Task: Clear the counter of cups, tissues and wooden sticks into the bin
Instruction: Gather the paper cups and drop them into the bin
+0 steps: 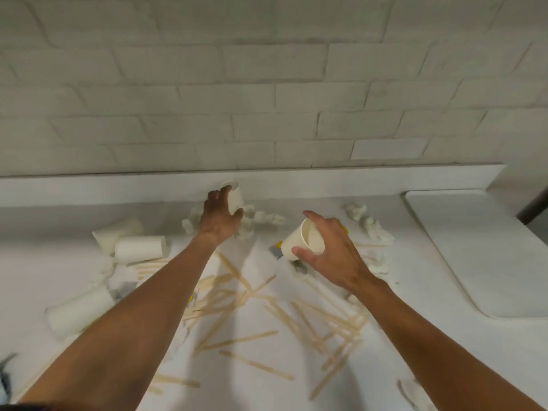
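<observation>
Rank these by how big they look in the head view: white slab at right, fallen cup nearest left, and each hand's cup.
1. White slab, clearly largest.
2. Fallen cup, enlarged by nearness.
3. Tilted cup in the right hand.
4. Back cup in the left hand, farthest and partly hidden.
Their true sizes may match.

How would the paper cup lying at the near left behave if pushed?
The paper cup lies on its side, so it would probably roll, curving because it tapers. It looks like thin-walled paper: likely light and easily crushed.
</observation>
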The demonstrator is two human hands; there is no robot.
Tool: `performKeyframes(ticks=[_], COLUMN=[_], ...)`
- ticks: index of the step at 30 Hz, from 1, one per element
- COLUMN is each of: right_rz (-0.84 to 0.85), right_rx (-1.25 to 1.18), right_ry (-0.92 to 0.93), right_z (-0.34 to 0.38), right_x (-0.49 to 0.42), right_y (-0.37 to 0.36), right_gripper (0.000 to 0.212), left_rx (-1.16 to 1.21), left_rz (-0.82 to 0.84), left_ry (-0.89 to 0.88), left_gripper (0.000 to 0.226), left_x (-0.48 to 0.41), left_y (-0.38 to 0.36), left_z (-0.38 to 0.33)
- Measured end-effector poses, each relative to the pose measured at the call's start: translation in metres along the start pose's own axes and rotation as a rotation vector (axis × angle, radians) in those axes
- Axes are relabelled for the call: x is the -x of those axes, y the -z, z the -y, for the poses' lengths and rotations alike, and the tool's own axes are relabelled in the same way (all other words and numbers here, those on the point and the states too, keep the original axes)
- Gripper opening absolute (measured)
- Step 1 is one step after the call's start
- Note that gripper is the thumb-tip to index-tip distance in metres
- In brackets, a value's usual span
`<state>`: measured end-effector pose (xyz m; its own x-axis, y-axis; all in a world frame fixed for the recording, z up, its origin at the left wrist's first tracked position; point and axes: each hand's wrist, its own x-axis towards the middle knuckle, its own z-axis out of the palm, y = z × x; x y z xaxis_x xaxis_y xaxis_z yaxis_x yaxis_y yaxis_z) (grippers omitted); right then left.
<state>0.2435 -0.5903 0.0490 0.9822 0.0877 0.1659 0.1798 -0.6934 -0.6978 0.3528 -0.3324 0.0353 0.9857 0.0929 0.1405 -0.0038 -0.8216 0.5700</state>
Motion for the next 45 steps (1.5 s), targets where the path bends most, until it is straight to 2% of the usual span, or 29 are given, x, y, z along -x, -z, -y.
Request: performKeyframes(ticks=[5, 14, 18, 24, 29, 36, 40, 45], right_rz=[0.038, 0.057, 0.060, -0.001, -0.096, -0.281, -0.414, -0.670], right_rx=[-0.021, -0.039, -0.055, -0.073, -0.086, -0.156, -0.190, -0.234], right_ry=[-0.015, -0.041, -0.022, 0.007, -0.016, -0.153, -0.280, -0.399], right_z=[-0.012, -0.017, -0.014, 0.003, 0.015, 0.013, -0.002, -0.029], right_x=[-0.020, -0.032, -0.028, -0.010, 0.020, 0.084, 0.130, 0.187], right_y=[-0.002, -0.008, -0.010, -0.007, 0.002, 0.019, 0.031, 0.064], right_gripper=[0.077, 0.073, 0.068, 0.064, 0.065, 0.065, 0.065, 0.063], left_rx=[-0.034, -0.094, -0.061, 0.081, 0.225, 0.614, 0.703, 0.679], left_rz=[0.002, 0.177, 0.121, -0.046, -0.067, 0.132, 0.276, 0.445], left_ry=[0.003, 0.024, 0.000, -0.076, -0.069, -0.077, -0.120, -0.224], left_gripper=[0.058, 0.058, 0.047, 0.049, 0.049, 0.051, 0.048, 0.045], left_x=[-0.035, -0.074, -0.064, -0.027, 0.008, 0.068, 0.105, 0.150], left_y=[-0.006, -0.012, -0.006, 0.020, 0.035, 0.009, -0.018, -0.054], left_z=[0.001, 0.010, 0.011, 0.007, -0.011, -0.049, -0.080, -0.124])
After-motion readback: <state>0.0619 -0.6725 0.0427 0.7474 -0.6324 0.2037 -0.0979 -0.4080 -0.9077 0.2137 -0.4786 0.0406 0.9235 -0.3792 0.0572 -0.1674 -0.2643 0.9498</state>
